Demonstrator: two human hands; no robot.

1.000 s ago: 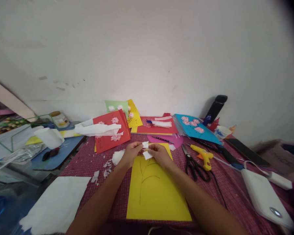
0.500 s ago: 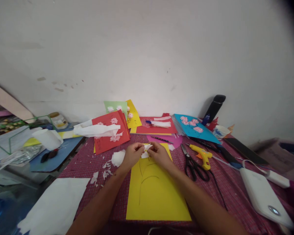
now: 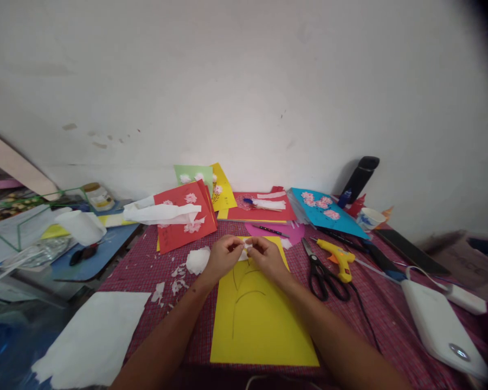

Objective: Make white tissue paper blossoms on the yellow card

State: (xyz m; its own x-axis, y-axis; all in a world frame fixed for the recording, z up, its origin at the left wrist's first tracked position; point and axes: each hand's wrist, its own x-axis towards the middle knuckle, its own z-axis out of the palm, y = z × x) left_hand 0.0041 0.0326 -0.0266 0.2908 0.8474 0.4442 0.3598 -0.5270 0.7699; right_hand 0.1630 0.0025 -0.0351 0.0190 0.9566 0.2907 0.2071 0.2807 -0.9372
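Over the top of a yellow paper sheet (image 3: 264,325) with dark curved lines drawn on it, my two hands meet. My left hand (image 3: 224,255) pinches a small piece of white tissue paper (image 3: 244,252) between thumb and fingers. The same piece is pinched from the other side by my right hand (image 3: 266,257). My fingers cover much of it, so its shape is hard to make out. Just left of my left hand lies a crumpled wad of white tissue (image 3: 198,260), with torn scraps (image 3: 179,284) beside it.
Black scissors (image 3: 323,276) and a yellow glue gun (image 3: 338,257) lie on the right, near a white power bank (image 3: 441,325). A white sheet (image 3: 95,338) covers the table's left front. Red cards (image 3: 183,214) and a blue flowered card (image 3: 325,211) stand behind.
My fingertips have drawn closer together around the white tissue piece, and less of it shows. The whole view has shifted slightly; the things on the table stay put.
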